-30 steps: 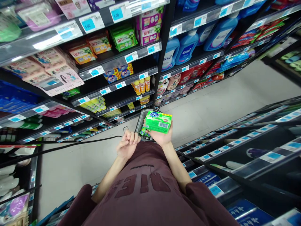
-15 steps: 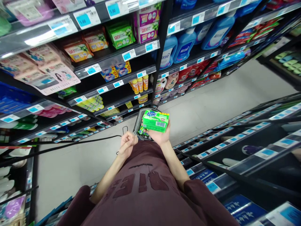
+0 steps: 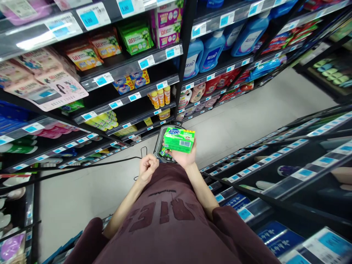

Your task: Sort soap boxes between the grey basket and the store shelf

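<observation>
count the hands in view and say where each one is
2: the left hand, curled, lower left of the basket in the picture; the right hand, holding the green box.

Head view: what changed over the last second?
The left hand has curled from loosely bent fingers into a loose fist, nothing visible in it. The shelves have drifted slightly left and up in frame. Nothing was visibly taken or let go: the right hand keeps its grip on the green pack.
</observation>
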Available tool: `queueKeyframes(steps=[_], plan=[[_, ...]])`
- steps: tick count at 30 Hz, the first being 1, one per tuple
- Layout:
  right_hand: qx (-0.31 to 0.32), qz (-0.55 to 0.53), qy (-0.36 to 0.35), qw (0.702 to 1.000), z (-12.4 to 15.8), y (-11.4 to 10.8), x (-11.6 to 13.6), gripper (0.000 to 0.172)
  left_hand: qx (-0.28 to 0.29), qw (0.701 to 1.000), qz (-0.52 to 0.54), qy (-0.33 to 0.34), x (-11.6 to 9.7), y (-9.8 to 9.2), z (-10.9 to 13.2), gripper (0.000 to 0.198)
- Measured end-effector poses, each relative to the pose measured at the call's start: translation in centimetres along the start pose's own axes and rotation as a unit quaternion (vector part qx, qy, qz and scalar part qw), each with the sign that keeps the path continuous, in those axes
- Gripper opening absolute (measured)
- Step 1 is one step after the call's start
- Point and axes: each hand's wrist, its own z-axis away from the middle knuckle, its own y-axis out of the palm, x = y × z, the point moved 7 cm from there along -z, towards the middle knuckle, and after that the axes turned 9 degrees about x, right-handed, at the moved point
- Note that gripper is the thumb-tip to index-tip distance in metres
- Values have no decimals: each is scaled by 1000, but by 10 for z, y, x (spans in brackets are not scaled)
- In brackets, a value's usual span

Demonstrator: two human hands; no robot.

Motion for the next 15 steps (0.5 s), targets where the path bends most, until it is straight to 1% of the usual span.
queueKeyframes(steps=[5, 9, 12, 15], plan=[[-7, 1, 5, 1000, 0, -1, 0, 87, -17, 1000, 6, -11, 2, -3, 1, 28], [2, 5, 1, 1000, 0, 1, 0, 86, -13, 1000, 13, -11, -3, 3, -2, 29], [12, 5, -2, 1000, 0, 3, 1, 84, -13, 998, 50, -20, -7, 8, -5, 30], [11, 2, -3, 1000, 0, 3, 1, 84, -11, 992, 117, -45, -10, 11, -6, 30]])
